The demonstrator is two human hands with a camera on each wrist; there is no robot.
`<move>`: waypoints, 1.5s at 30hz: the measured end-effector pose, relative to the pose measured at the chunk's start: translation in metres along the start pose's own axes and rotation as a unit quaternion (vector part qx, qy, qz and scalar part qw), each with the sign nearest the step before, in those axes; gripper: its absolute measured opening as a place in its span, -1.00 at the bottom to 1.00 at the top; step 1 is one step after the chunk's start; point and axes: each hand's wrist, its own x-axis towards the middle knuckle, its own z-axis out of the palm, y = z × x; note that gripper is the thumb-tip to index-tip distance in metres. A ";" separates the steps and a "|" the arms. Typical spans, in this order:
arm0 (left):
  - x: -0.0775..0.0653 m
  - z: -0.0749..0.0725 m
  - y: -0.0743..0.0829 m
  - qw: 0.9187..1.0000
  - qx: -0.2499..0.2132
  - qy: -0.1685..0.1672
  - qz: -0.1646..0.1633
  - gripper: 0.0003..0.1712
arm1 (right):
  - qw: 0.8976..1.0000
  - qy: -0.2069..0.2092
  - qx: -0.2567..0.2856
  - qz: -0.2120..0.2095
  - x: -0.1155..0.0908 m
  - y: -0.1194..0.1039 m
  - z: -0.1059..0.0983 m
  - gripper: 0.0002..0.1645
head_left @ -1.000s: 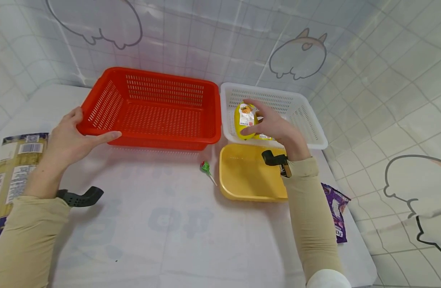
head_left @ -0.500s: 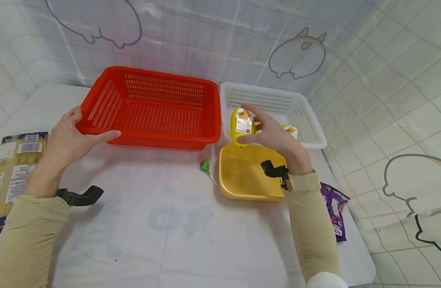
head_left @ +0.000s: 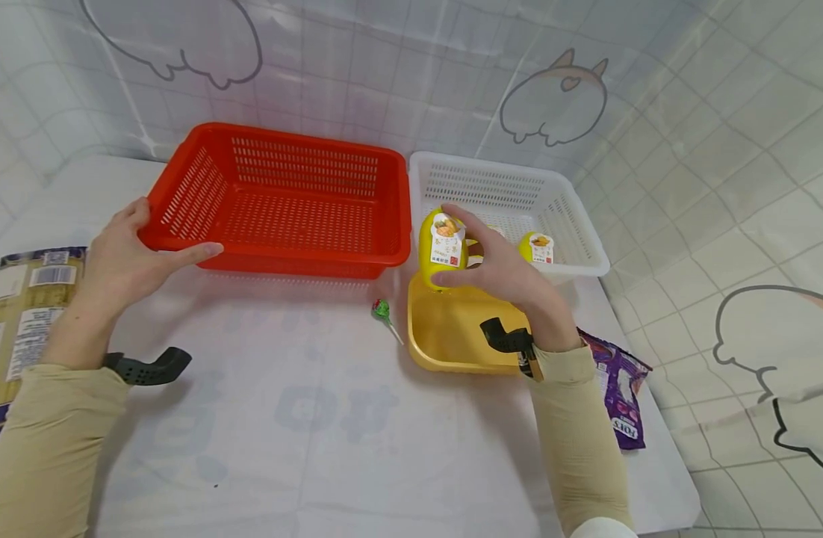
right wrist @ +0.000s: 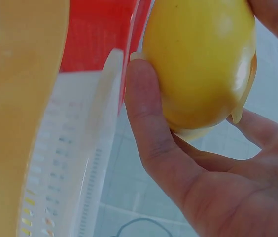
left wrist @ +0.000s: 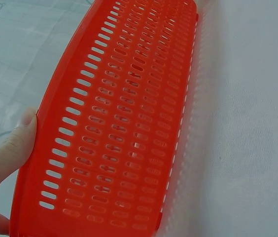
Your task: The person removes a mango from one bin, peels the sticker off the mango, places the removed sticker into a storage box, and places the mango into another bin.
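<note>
My right hand [head_left: 502, 261] grips a glossy yellow mango-shaped pack [head_left: 442, 250] with a white fruit label, thumb below and fingers around its top. It is over the front left of the white basket [head_left: 586, 243] and the back edge of the yellow tub [head_left: 425, 359]. In the right wrist view, the yellow pack [right wrist: 203, 64] sits between thumb and fingers. A similar yellow pack [head_left: 535, 246] lies in the white basket. My left hand [head_left: 125, 254] holds the front left corner of the red basket [head_left: 304, 261], thumb along the rim; its slotted wall [left wrist: 124, 108] fills the left wrist view.
A green-wrapped lollipop [head_left: 382, 309] lies left of the yellow tub. At the right edge is a purple snack bag [head_left: 623, 403], partly behind my right forearm. A large gold-and-blue package [head_left: 35, 321] lies at the left. Tiled-pattern sheeting [head_left: 384, 90] rises behind the baskets.
My right hand has lifted the yellow pack out from the white basket, toward me and slightly left, uncovering another yellow pack there. My left hand stays at the red basket's corner.
</note>
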 end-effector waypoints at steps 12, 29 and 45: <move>0.001 0.000 -0.001 1.000 0.005 0.004 0.002 0.36 | 0.998 -0.034 0.051 -0.034 -0.015 -0.004 0.023 0.15; 0.002 0.001 -0.001 1.000 0.005 -0.001 0.000 0.35 | 0.996 -0.064 0.052 -0.039 -0.024 -0.007 0.051 0.19; 0.004 -0.003 -0.005 1.000 -0.008 -0.008 0.027 0.27 | 0.995 -0.070 -0.003 -0.077 -0.023 -0.010 0.071 0.20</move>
